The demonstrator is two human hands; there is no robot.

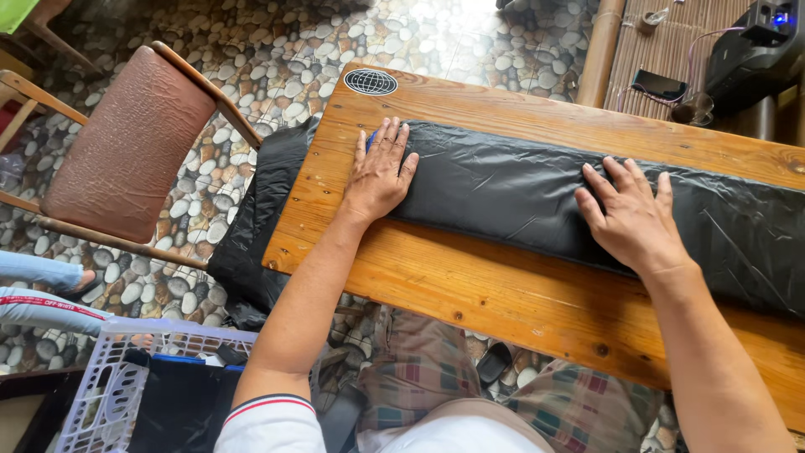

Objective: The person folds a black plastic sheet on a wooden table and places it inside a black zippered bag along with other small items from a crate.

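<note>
Brown padded chair (pixel 126 143) on pebble floor (pixel 277 50), white laundry basket (pixel 109 377) nearby.

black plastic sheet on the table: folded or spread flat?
Folded. The black plastic sheet lies as a long narrow band along the wooden table, one end hanging off, left hand and right hand flat on it.

Counter (pixel 503 294): orange-brown wood, visible grain, dark knots; a round black-and-white globe-grid sticker (pixel 371 81) at one corner. Bag (pixel 520 189): glossy black plastic with pale creases; a small blue patch (pixel 370 139) shows at its edge. Chair (pixel 126 143): reddish-brown wrinkled seat, light wooden frame. Floor (pixel 277 59): pebble pattern in grey, white and tan. Basket (pixel 117 377): pale lilac lattice. Shorts (pixel 419 377): plaid in tan, green and red. Sleeve (pixel 268 419): white, trimmed with red and dark stripes. Mat (pixel 662 50): brown slats.
</note>
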